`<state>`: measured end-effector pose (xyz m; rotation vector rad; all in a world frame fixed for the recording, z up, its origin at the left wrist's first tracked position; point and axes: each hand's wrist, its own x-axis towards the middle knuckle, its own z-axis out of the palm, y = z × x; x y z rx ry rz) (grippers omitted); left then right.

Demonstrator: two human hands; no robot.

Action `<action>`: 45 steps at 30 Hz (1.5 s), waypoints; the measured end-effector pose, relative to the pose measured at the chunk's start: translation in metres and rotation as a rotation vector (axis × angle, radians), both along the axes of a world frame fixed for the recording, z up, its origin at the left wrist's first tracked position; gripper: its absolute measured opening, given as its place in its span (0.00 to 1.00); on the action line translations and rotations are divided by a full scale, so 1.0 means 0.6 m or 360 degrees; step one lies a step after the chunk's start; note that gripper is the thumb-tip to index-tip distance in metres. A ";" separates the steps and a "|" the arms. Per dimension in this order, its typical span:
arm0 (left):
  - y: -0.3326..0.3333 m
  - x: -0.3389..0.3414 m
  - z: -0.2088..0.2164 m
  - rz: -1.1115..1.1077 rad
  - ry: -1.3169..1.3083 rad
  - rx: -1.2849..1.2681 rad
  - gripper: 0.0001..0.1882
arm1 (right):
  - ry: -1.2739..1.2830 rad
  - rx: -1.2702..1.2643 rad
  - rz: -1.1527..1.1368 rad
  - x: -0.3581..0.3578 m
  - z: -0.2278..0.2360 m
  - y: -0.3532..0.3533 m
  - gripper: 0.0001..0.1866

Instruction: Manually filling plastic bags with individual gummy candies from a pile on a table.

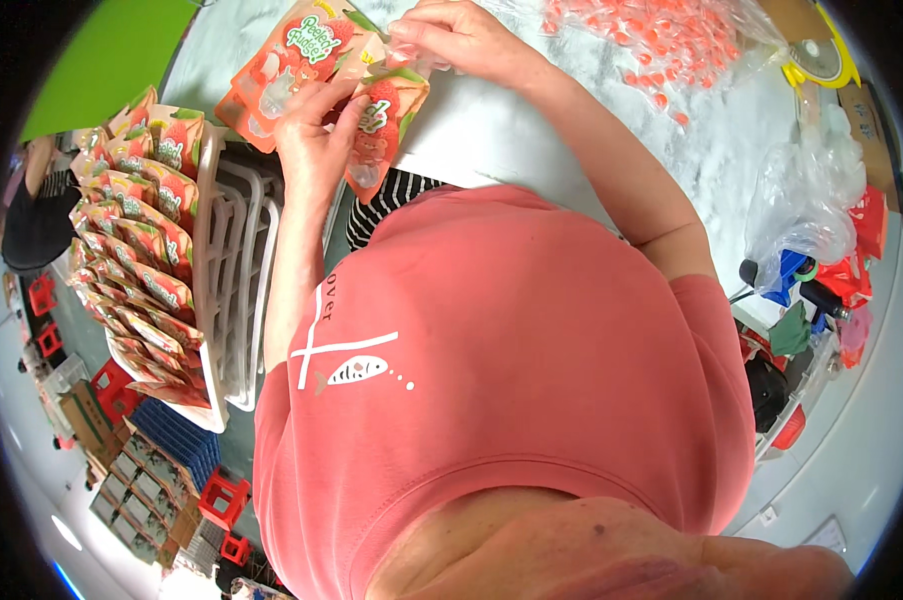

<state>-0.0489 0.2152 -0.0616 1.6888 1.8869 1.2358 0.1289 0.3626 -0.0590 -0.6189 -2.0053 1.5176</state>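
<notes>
Over the near edge of the table, my left hand [316, 130] grips a candy pouch [379, 125], printed with red fruit and green leaves, between thumb and fingers. The pouch hangs tilted, its top toward the right. Close to that top, my right hand [461, 40] has its fingers pinched around small pinkish candies in clear wrap [407, 50]; how many cannot be made out. Under and beyond my left hand lie more pouches of the same kind [283, 65], overlapping on the table.
Rows of upright pouches [136, 235] fill a white crate [211, 370] on my left, beside stacked white crates [246, 300]. Loose pink candies [661, 40] spread across the far table. A yellow tape dispenser [821, 60] and clear plastic bags [806, 190] lie on the right.
</notes>
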 end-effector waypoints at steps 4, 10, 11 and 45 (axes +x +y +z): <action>0.010 0.011 0.000 -0.0021 -0.0033 -0.0011 0.10 | 0.0080 -0.0075 -0.0057 0.002 -0.031 0.021 0.11; 0.017 0.023 -0.002 -0.0080 -0.0091 -0.0005 0.09 | -0.0249 0.0584 -0.0382 0.001 -0.041 0.025 0.14; 0.016 0.027 0.001 -0.0083 -0.0058 -0.0020 0.09 | -0.0254 0.0581 -0.0377 -0.003 -0.024 0.016 0.14; 0.019 0.027 0.004 -0.0114 -0.0107 -0.0005 0.10 | 0.0204 0.0002 -0.0776 -0.005 -0.018 -0.032 0.10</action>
